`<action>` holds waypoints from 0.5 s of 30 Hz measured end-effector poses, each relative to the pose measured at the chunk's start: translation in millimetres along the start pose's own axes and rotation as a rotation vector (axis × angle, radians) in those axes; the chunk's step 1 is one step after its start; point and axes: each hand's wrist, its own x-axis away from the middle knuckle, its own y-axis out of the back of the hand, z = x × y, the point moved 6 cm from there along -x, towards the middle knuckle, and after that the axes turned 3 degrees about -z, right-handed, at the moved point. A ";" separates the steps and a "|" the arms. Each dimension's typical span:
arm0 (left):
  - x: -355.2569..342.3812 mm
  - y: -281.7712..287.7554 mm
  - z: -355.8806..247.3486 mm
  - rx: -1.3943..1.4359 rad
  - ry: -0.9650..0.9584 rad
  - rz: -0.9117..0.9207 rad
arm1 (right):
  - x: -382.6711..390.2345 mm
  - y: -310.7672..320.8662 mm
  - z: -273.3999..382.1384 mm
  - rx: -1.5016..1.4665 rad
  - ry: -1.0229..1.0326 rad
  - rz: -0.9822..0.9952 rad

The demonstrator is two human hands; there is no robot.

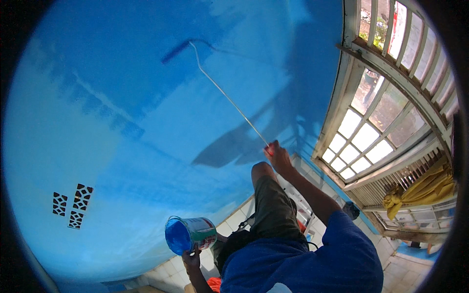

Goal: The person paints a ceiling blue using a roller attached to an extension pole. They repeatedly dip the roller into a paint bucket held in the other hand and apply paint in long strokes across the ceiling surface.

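Observation:
My right hand (278, 157) is closed round the red handle (269, 148) of a paint roller. Its long thin metal rod (225, 95) reaches up and left to the blue roller head (175, 52), which is at the blue wall (181, 105); darker, fresher-looking blue lies around it. Low and left, my left hand (191, 259) grips a paint bucket (204, 231) from below, near its rim. The bucket tilts with its mouth to the left, showing bright blue paint (177, 237) inside. Fingers on the bucket's far side are hidden.
Right of the wall stands a white slatted and paned window (364, 139), a yellow cloth (420, 188) tied to its lower bars. Patterned vent blocks (83, 197) pierce the wall at left. My bent knee (264, 171) is near the wall, above pale floor tiles (171, 273).

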 end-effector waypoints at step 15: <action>1.3 -7.5 -13.1 0.133 0.402 0.104 | 40.2 37.4 -75.1 -0.056 -0.066 -0.036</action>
